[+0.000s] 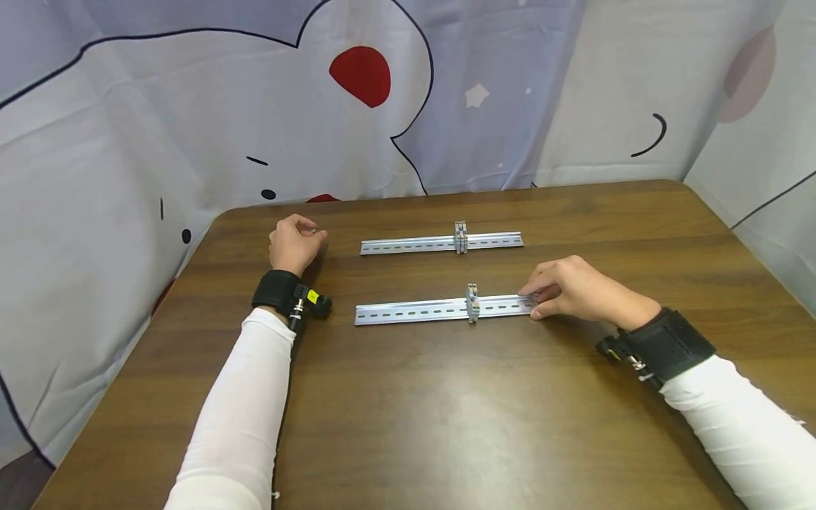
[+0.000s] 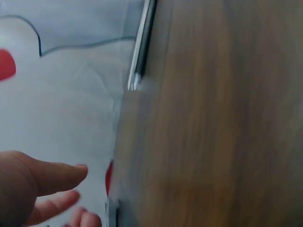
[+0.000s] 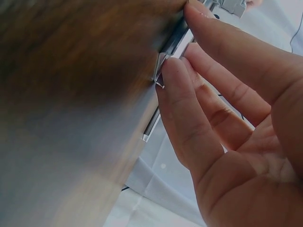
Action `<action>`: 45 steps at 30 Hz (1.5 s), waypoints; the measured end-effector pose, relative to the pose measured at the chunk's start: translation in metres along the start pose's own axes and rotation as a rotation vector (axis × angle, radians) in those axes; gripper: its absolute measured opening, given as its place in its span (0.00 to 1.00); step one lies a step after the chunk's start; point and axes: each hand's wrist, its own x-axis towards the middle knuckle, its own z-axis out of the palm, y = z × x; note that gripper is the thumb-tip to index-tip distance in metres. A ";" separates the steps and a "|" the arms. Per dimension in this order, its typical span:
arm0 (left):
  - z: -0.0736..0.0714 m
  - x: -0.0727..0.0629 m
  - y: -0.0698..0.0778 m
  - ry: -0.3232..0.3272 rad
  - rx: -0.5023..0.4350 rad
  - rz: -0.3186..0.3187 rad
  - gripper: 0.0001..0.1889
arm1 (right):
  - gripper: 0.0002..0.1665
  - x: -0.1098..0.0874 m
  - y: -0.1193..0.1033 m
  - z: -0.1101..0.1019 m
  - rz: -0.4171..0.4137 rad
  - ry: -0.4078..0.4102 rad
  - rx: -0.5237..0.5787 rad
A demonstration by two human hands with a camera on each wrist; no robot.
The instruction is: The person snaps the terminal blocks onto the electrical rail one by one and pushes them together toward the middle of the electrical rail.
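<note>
The front DIN rail (image 1: 414, 312) lies across the table with a narrow grey terminal block (image 1: 472, 303) clipped on it. My right hand (image 1: 570, 287) pinches this rail's right end; in the right wrist view thumb and fingers (image 3: 177, 90) lie along both sides of the rail end (image 3: 163, 59). My left hand (image 1: 295, 244) is low over the table's back left, left of the back DIN rail (image 1: 408, 245). In the left wrist view its thumb (image 2: 61, 177) and fingers stand apart, beside a small grey piece (image 2: 112, 213), partly cut off by the frame.
The back rail carries several slim terminal blocks (image 1: 460, 237) side by side, right of its middle. Both rails lie roughly parallel on the brown wooden table (image 1: 408, 411). A printed cloth (image 1: 191, 120) hangs behind the table's back edge. Each wrist wears a black strap with a small camera.
</note>
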 end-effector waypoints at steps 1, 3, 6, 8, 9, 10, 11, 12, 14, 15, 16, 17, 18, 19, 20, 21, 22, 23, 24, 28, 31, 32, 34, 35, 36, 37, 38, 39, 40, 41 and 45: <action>-0.001 0.002 -0.003 -0.006 0.020 -0.024 0.20 | 0.20 -0.001 0.000 0.000 0.001 -0.001 0.005; -0.002 0.005 -0.008 -0.027 0.045 -0.067 0.24 | 0.20 -0.001 0.000 0.000 0.005 -0.001 0.005; -0.004 0.010 -0.014 -0.046 0.073 -0.114 0.28 | 0.20 0.000 0.000 0.001 0.008 -0.003 0.013; -0.004 0.012 -0.017 -0.042 0.085 -0.127 0.28 | 0.20 0.001 0.001 0.002 0.009 -0.005 0.013; -0.005 0.013 -0.018 -0.046 0.092 -0.131 0.28 | 0.20 0.001 0.001 0.002 0.009 -0.005 0.015; -0.005 0.014 -0.018 -0.050 0.094 -0.132 0.27 | 0.20 0.001 0.001 0.002 0.009 -0.006 0.016; -0.005 0.015 -0.019 -0.055 0.097 -0.127 0.27 | 0.20 0.000 0.001 0.002 0.010 -0.005 0.019; -0.006 0.015 -0.019 -0.061 0.099 -0.121 0.27 | 0.20 0.000 0.001 0.002 0.012 -0.004 0.023; -0.008 0.015 -0.019 -0.078 0.108 -0.110 0.27 | 0.20 0.000 0.001 0.002 0.014 -0.002 0.029; -0.009 0.014 -0.019 -0.088 0.115 -0.106 0.27 | 0.20 -0.001 0.001 0.002 0.014 0.000 0.032; -0.011 0.013 -0.018 -0.096 0.126 -0.100 0.27 | 0.21 -0.001 0.001 0.001 0.015 0.002 0.035; -0.013 0.012 -0.017 -0.107 0.139 -0.092 0.27 | 0.20 -0.001 0.001 0.001 0.015 0.003 0.036; -0.015 0.011 -0.016 -0.119 0.153 -0.088 0.27 | 0.20 -0.001 0.001 0.001 0.011 0.005 0.034; -0.017 0.010 -0.015 -0.133 0.167 -0.084 0.27 | 0.20 -0.001 0.001 0.001 0.010 0.006 0.032; -0.019 0.009 -0.014 -0.150 0.178 -0.081 0.27 | 0.20 -0.002 0.001 0.001 0.009 0.006 0.032; -0.021 0.008 -0.013 -0.168 0.189 -0.080 0.27 | 0.20 -0.002 0.000 0.001 0.007 0.006 0.031; -0.023 0.006 -0.012 -0.189 0.196 -0.075 0.27 | 0.20 -0.002 0.000 0.002 0.003 0.006 0.026; -0.026 0.005 -0.012 -0.212 0.197 -0.071 0.27 | 0.20 -0.002 0.000 0.002 0.003 0.006 0.020; -0.028 0.004 -0.011 -0.237 0.198 -0.066 0.27 | 0.20 -0.001 0.000 0.002 0.002 0.006 0.017; -0.038 0.001 -0.008 -0.347 0.195 -0.041 0.25 | 0.20 -0.001 0.000 0.001 0.010 0.005 0.007; -0.047 0.001 -0.006 -0.413 0.185 -0.037 0.22 | 0.20 0.000 0.000 0.001 0.014 0.000 0.003; -0.050 0.001 -0.006 -0.432 0.175 -0.040 0.21 | 0.20 0.000 0.000 0.001 0.014 -0.001 0.000; -0.055 0.000 -0.004 -0.470 0.152 -0.047 0.18 | 0.20 0.001 -0.001 0.000 0.012 -0.003 -0.004; -0.058 0.000 -0.004 -0.487 0.145 -0.051 0.17 | 0.20 0.001 -0.001 0.000 0.011 -0.003 -0.009; -0.060 -0.001 -0.003 -0.505 0.142 -0.052 0.16 | 0.20 0.001 -0.001 0.000 0.012 -0.003 -0.013; -0.062 -0.002 -0.003 -0.523 0.140 -0.054 0.16 | 0.20 0.001 -0.001 0.000 0.011 -0.003 -0.015; -0.064 -0.003 -0.001 -0.541 0.142 -0.057 0.15 | 0.20 0.001 -0.001 0.000 0.010 -0.003 -0.015; -0.065 -0.004 0.000 -0.559 0.145 -0.056 0.15 | 0.20 0.001 -0.001 0.000 0.011 -0.005 -0.015; -0.067 -0.005 0.002 -0.575 0.152 -0.053 0.15 | 0.20 0.001 -0.001 -0.001 0.009 -0.007 -0.013; -0.068 -0.007 0.004 -0.589 0.156 -0.049 0.14 | 0.20 0.001 -0.001 -0.001 0.007 -0.009 -0.012; -0.070 -0.013 0.014 -0.624 0.163 -0.027 0.13 | 0.20 0.000 0.000 0.000 0.001 -0.017 0.006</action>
